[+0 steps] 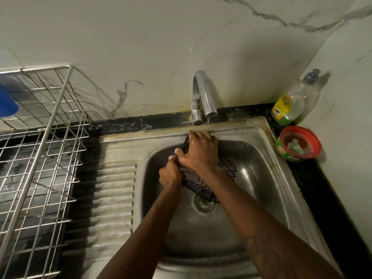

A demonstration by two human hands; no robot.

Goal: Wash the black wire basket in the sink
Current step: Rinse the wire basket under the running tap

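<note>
While both hands held it, the black wire basket (227,168) sat tilted inside the sink (261,178), just below the tap (205,93).
The left hand (171,175) gripped its left edge with curled fingers; the right hand (201,150) lay over the top, fingers bent over the far rim and thumb hooked on the near one, hiding much of the mesh. The two hands touched. A thin stream of water (207,122) ran from the tap behind the right hand. The drain (204,204) showed under the basket's low corner. A soap bottle (291,103) and a red-rimmed tub (299,143) stood at the right corner; a steel dish rack (44,137) stood left, past the ribbed draining board (114,188).
</note>
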